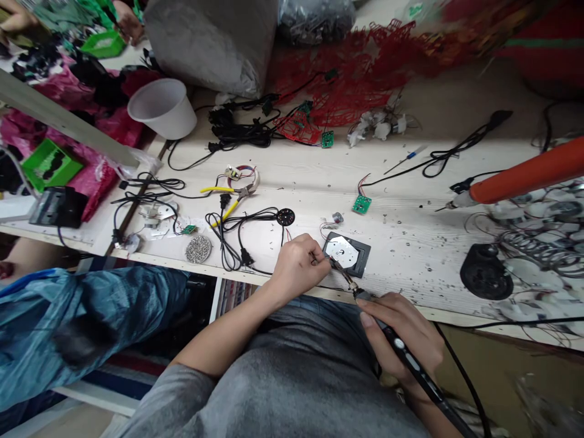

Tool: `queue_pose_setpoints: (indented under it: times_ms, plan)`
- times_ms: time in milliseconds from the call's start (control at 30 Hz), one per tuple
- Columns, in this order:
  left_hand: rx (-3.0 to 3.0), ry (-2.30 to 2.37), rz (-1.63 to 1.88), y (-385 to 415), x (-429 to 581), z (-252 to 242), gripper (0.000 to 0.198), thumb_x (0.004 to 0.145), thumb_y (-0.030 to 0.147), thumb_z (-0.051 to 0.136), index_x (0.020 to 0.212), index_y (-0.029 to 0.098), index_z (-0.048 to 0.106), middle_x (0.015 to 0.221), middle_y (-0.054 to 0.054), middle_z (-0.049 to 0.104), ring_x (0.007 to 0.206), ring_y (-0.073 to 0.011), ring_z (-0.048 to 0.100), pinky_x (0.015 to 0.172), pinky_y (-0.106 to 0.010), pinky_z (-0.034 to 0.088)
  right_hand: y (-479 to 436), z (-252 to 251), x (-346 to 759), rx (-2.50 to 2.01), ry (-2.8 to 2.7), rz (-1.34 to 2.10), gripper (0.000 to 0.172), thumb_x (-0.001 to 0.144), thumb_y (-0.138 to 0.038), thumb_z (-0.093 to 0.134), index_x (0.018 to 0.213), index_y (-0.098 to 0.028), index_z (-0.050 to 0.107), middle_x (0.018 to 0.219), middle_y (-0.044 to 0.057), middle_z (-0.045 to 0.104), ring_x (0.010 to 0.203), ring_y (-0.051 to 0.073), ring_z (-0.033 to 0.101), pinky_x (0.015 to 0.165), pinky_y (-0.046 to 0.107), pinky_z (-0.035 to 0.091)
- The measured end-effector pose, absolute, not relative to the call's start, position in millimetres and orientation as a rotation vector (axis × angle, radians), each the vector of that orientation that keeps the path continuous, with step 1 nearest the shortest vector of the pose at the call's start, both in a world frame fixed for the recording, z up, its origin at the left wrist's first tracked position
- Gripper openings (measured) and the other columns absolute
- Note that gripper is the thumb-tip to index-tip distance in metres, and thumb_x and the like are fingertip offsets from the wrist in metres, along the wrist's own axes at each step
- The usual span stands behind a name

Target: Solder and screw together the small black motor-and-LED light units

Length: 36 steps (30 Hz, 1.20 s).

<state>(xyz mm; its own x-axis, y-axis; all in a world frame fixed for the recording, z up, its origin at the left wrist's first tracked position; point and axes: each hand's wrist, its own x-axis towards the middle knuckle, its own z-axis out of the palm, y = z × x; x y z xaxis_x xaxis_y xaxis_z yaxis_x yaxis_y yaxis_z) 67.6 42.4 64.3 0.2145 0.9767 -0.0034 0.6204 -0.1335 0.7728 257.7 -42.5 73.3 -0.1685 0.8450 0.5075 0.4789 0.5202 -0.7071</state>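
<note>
My right hand (404,334) is wrapped round a black soldering iron (410,360), whose metal tip points up and left. My left hand (301,264) is closed in a pinch beside that tip; what its fingertips hold is too small to make out. Right by both hands lies a black square holder (364,258) with a white plate (342,250) in it, and the iron's tip is at its lower left edge. A small motor (337,217) with thin wires lies just behind the holder. Left of my left hand are a round black disc (286,216) and a coiled black cable (228,234).
Yellow-handled pliers (232,210), a tin of metallic wool (198,249) and a green circuit board (362,204) lie on the bench. An orange-handled tool (529,173) juts in from the right above white parts. A white bucket (163,109) stands behind; another person's hand (128,23) shows far left.
</note>
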Motion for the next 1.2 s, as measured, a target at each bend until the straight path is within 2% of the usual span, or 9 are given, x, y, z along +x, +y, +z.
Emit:
queue_pose_setpoints:
  times_ms: [333, 500, 600, 667, 800, 867, 933, 1067, 1200]
  plan:
    - [1.844, 1.497, 0.695, 43, 68, 63, 0.022, 0.067, 0.004, 0.069, 0.057, 0.019, 0.056, 0.061, 0.004, 0.054, 0.053, -0.0087, 0.048, 0.054, -0.022, 0.041, -54, 63, 264, -1.178, -1.613, 0.437, 0.033, 0.086, -0.005, 0.061, 0.113, -0.022, 0.07, 0.087, 0.004, 0.067, 0.077, 0.019, 0.064, 0.065, 0.033, 0.055]
    - [1.895, 1.477, 0.697, 38, 66, 62, 0.021, 0.071, 0.008, 0.071, 0.061, 0.019, 0.055, 0.064, 0.004, 0.054, 0.055, -0.0092, 0.05, 0.057, -0.022, 0.044, -55, 63, 266, -1.211, -1.625, 0.428, 0.031, 0.086, -0.008, 0.063, 0.112, -0.023, 0.071, 0.088, 0.004, 0.069, 0.076, 0.019, 0.066, 0.065, 0.033, 0.056]
    - [1.972, 1.431, 0.764, 40, 57, 63, 0.015, 0.079, 0.019, 0.073, 0.074, 0.018, 0.058, 0.073, 0.002, 0.056, 0.06, -0.0099, 0.053, 0.059, -0.023, 0.047, -57, 62, 268, -1.201, -1.633, 0.415, 0.032, 0.086, -0.007, 0.063, 0.113, -0.023, 0.07, 0.088, 0.004, 0.07, 0.076, 0.019, 0.066, 0.065, 0.033, 0.056]
    - [2.134, 1.355, 0.823, 48, 50, 67, 0.004, 0.087, 0.02, 0.066, 0.088, 0.018, 0.063, 0.085, -0.003, 0.061, 0.071, -0.0131, 0.059, 0.067, -0.025, 0.051, -59, 59, 270, -1.202, -1.623, 0.413, 0.034, 0.086, -0.005, 0.063, 0.114, -0.023, 0.07, 0.09, 0.004, 0.07, 0.078, 0.019, 0.065, 0.067, 0.033, 0.056]
    - [2.581, 1.013, 0.639, 76, 40, 75, 0.03, 0.093, 0.007, 0.048, 0.114, 0.02, 0.066, 0.111, -0.01, 0.066, 0.098, -0.0207, 0.063, 0.085, -0.034, 0.052, -64, 53, 274, -1.228, -1.58, 0.397, 0.037, 0.085, -0.004, 0.064, 0.115, -0.023, 0.071, 0.092, 0.004, 0.07, 0.081, 0.019, 0.065, 0.072, 0.034, 0.056]
    - [2.655, 0.866, 0.442, 88, 39, 78, 0.038, 0.091, 0.003, 0.047, 0.12, 0.02, 0.064, 0.114, -0.009, 0.068, 0.1, -0.0203, 0.064, 0.087, -0.034, 0.052, -66, 51, 275, -1.237, -1.563, 0.383, 0.037, 0.084, -0.004, 0.065, 0.116, -0.023, 0.071, 0.093, 0.004, 0.07, 0.082, 0.019, 0.065, 0.073, 0.034, 0.056]
    - [2.665, 0.838, 0.304, 95, 40, 78, 0.041, 0.091, 0.003, 0.047, 0.125, 0.019, 0.062, 0.108, -0.008, 0.07, 0.098, -0.0196, 0.065, 0.086, -0.032, 0.053, -67, 50, 275, -1.232, -1.559, 0.384, 0.037, 0.084, -0.005, 0.065, 0.116, -0.024, 0.071, 0.094, 0.004, 0.07, 0.082, 0.019, 0.065, 0.072, 0.034, 0.056]
    - [2.69, 0.928, 0.297, 99, 38, 73, 0.028, 0.093, 0.006, 0.047, 0.11, 0.014, 0.068, 0.093, -0.009, 0.069, 0.09, -0.0209, 0.066, 0.079, -0.031, 0.053, -67, 51, 275, -1.225, -1.567, 0.388, 0.038, 0.084, -0.005, 0.065, 0.117, -0.024, 0.071, 0.093, 0.004, 0.07, 0.08, 0.02, 0.066, 0.07, 0.034, 0.057]
    - [2.621, 1.081, 0.532, 94, 32, 66, 0.019, 0.094, 0.011, 0.05, 0.098, 0.016, 0.068, 0.091, -0.008, 0.069, 0.086, -0.0187, 0.067, 0.078, -0.029, 0.054, -66, 52, 276, -1.237, -1.57, 0.375, 0.037, 0.085, -0.004, 0.065, 0.116, -0.023, 0.071, 0.093, 0.005, 0.07, 0.081, 0.02, 0.066, 0.071, 0.034, 0.057]
